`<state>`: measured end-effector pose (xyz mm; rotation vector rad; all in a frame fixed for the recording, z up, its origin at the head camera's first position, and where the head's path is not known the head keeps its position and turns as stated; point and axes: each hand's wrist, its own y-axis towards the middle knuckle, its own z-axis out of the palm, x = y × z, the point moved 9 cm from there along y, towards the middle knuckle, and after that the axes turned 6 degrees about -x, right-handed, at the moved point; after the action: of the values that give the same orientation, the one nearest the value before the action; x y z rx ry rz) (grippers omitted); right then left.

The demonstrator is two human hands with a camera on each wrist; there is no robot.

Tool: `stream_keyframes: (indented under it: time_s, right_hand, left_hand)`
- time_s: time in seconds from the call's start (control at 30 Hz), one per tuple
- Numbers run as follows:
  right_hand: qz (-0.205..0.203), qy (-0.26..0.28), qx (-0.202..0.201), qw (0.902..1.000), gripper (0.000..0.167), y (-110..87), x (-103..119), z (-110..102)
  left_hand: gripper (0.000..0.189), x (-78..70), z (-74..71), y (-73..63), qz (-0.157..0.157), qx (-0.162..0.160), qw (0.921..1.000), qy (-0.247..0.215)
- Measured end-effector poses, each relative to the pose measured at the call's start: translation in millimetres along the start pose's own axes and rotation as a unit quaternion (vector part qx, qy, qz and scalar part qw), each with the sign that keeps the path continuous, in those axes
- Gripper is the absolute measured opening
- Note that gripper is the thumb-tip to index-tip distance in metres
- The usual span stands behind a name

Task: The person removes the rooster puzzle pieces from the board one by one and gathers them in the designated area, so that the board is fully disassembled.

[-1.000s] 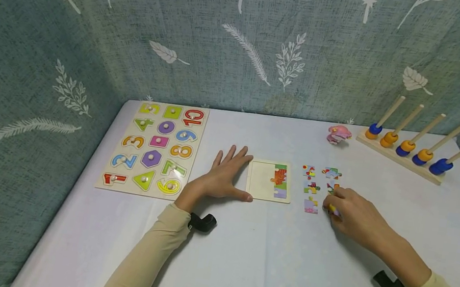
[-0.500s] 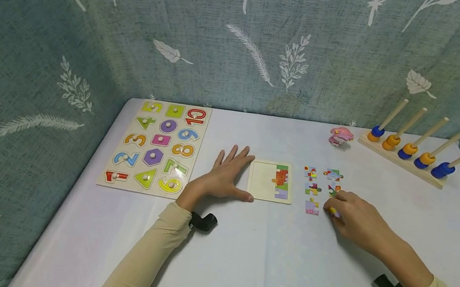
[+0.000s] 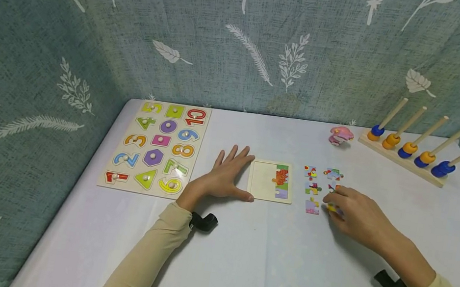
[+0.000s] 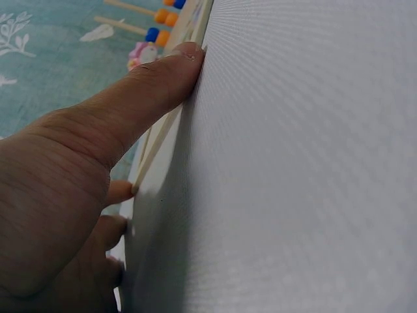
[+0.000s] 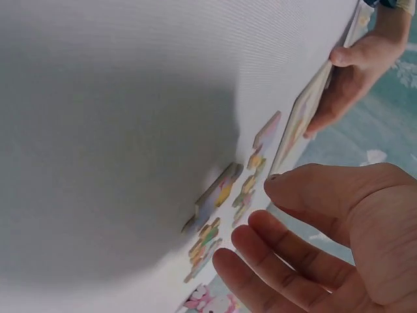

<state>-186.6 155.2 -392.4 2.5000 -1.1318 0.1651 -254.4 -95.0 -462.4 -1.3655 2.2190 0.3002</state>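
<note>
My left hand (image 3: 227,178) is spread beside a small wooden puzzle tray (image 3: 261,180), thumb and fingertips at its left edge. Joined pieces with an orange-red picture (image 3: 281,177) fill the tray's right side. Just right of the tray, several loose jigsaw pieces (image 3: 312,207) lie in two columns. Over the nearer end of the right column is my right hand (image 3: 355,214), partly hiding a purple and yellow piece (image 3: 334,209). In the right wrist view, that jigsaw piece (image 5: 218,195) lies on the table, while the thumb and loosely bent fingers stand apart, holding nothing.
To the left lies a number and shape peg board (image 3: 153,147). A pink figurine (image 3: 340,135) stands at the back, beside a wooden bead stand (image 3: 404,157) with upright pegs. Patterned cloth (image 3: 206,60) rises behind the white table (image 3: 230,262).
My right hand's fingers have shifted slightly away from me and spread a little over the purple and yellow piece. The left hand keeps its place at the tray.
</note>
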Motion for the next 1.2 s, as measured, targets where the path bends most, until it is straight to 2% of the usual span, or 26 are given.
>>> stream_keyframes:
  time_s: [0.37, 0.83, 1.2]
  right_hand:
    - [-0.004, 0.0, 0.028, 0.9996, 0.023, 19.8, 11.4, 5.2]
    - [-0.013, 0.006, 0.036, 0.9992, 0.021, 49.7, 20.3, 14.0]
    - [0.007, 0.016, 0.056, 0.9983, 0.022, 72.5, 23.7, 24.3]
  left_hand:
    - [0.112, 0.9, 0.0, 0.2, 0.003, -0.004, 1.0, -0.005]
    - [0.111, 1.8, 1.0, -0.4, 0.006, 0.001, 1.0, -0.003]
    - [0.112, 0.6, 0.4, -0.2, 0.005, 0.002, 1.0, -0.005]
